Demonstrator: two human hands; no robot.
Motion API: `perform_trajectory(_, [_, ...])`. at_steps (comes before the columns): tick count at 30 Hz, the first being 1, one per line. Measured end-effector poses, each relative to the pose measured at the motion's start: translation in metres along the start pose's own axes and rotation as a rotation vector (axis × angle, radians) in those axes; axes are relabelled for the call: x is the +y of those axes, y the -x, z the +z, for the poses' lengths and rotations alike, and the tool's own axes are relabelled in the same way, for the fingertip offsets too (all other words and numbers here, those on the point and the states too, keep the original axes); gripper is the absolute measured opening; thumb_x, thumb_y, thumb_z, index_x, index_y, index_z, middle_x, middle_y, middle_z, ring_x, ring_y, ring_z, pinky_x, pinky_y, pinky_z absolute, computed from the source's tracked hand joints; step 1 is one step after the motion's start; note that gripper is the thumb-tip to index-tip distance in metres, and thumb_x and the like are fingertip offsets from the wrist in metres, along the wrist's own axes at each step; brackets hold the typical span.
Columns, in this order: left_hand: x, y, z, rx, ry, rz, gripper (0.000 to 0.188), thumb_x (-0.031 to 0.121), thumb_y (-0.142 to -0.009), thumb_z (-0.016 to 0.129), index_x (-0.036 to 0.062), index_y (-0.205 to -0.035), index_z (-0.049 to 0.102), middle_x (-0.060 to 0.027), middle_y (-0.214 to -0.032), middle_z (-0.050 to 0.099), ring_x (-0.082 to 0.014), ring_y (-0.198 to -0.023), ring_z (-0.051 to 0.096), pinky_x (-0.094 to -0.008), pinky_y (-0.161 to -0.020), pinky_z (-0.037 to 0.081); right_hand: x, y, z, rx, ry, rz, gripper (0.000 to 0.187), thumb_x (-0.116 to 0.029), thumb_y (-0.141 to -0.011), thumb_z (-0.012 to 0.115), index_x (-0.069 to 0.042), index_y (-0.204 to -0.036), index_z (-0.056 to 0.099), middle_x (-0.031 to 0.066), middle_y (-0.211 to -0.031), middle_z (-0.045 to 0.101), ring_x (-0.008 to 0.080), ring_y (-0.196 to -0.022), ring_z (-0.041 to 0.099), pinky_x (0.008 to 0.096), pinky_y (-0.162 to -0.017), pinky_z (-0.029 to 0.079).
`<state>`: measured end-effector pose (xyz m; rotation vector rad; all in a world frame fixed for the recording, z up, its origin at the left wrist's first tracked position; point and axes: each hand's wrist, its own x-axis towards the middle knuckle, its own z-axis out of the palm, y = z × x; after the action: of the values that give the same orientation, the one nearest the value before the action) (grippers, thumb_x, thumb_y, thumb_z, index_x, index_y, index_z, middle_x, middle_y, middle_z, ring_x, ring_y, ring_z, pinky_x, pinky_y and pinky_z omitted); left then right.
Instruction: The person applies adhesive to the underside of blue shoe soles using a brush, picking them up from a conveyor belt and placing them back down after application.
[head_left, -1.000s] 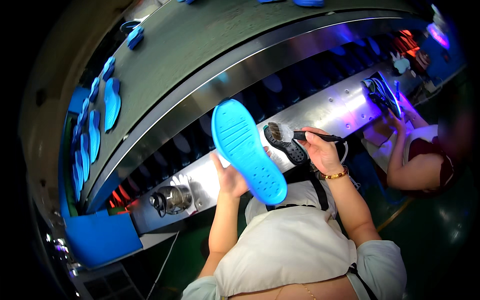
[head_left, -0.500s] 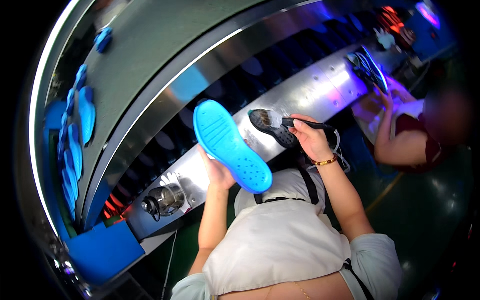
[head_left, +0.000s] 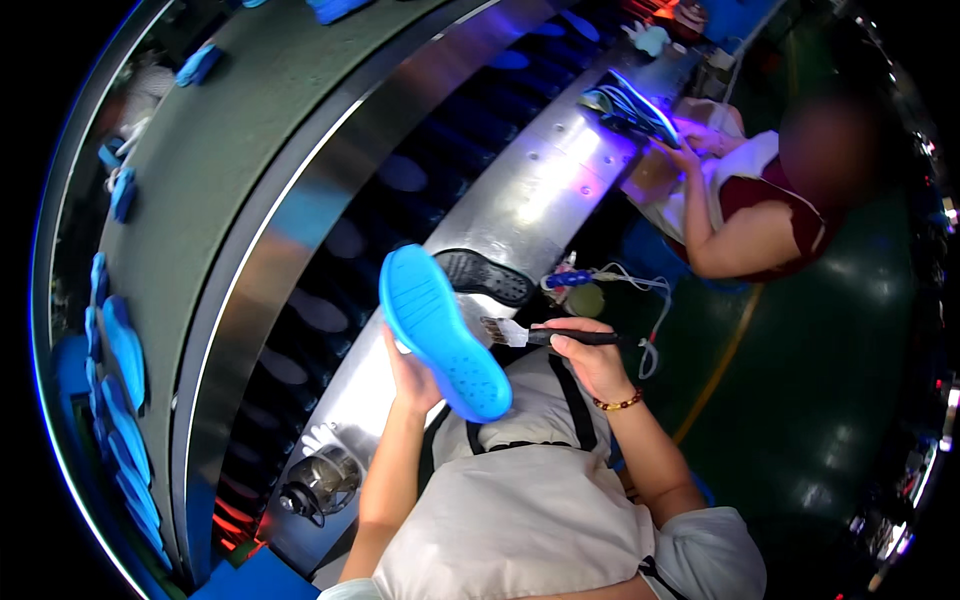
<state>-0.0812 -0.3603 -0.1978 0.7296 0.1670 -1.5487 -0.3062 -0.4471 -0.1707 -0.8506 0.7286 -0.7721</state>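
A bright blue shoe sole [head_left: 436, 325] is held up by my left hand [head_left: 413, 372], whose fingers go behind its left edge. Ridges cross its upper half and small holes dot its lower part. My right hand [head_left: 590, 362] is closed around the black handle of a brush [head_left: 545, 335]. The brush's bristles point left, close to the sole's right edge; I cannot tell whether they touch it. Behind them, a black perforated sole [head_left: 490, 277] lies on the metal bench [head_left: 535, 200].
Near the left end of the bench stands a clear jug with a dark lid [head_left: 322, 485]. A curved conveyor belt [head_left: 225, 190] carries blue soles [head_left: 123, 350]. At the right, another person [head_left: 750, 215] holds a shoe sole under violet light. A white cable [head_left: 655, 300] hangs beside the bench.
The brush has moved from over the black sole toward the blue sole's right edge. My view has turned, so the bench appears steeper and the other person is farther up and left.
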Motion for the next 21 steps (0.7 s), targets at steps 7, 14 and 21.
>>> perform_trajectory(7, [-0.007, 0.027, 0.044, -0.316, 0.075, 0.098, 0.092, 0.079, -0.068, 0.025, 0.0085, -0.127, 0.034, -0.0187, -0.113, 0.05, -0.0362, -0.1, 0.05, -0.0518, -0.088, 0.037, -0.029, -0.048, 0.073, -0.211, 0.088, -0.165, 0.02, -0.004, -0.078, 0.057, 0.005, -0.096, 0.059, 0.0107, -0.09, 0.063, 0.0127, -0.079, 0.058, 0.0234, -0.074, 0.046])
perform_trajectory(14, [-0.009, 0.052, 0.05, -0.335, 0.134, 0.259, 0.097, 0.081, -0.067, 0.015, 0.0074, -0.127, 0.033, -0.0226, -0.109, 0.05, -0.037, -0.096, 0.052, -0.0593, -0.084, 0.037, -0.025, -0.078, 0.105, -0.337, 0.036, -0.005, 0.022, -0.007, -0.079, 0.057, 0.005, -0.098, 0.058, 0.0086, -0.088, 0.061, 0.0111, -0.079, 0.055, 0.0233, -0.074, 0.044])
perform_trajectory(21, [-0.013, 0.042, 0.055, -0.261, 0.164, 0.42, 0.089, 0.075, -0.073, 0.013, 0.0055, -0.123, 0.037, -0.0237, -0.107, 0.051, -0.0367, -0.093, 0.053, -0.0543, -0.085, 0.039, -0.041, -0.1, 0.133, -0.379, 0.185, -0.095, 0.019, -0.006, -0.075, 0.062, 0.002, -0.092, 0.062, 0.0055, -0.082, 0.063, 0.0087, -0.074, 0.056, 0.02, -0.069, 0.044])
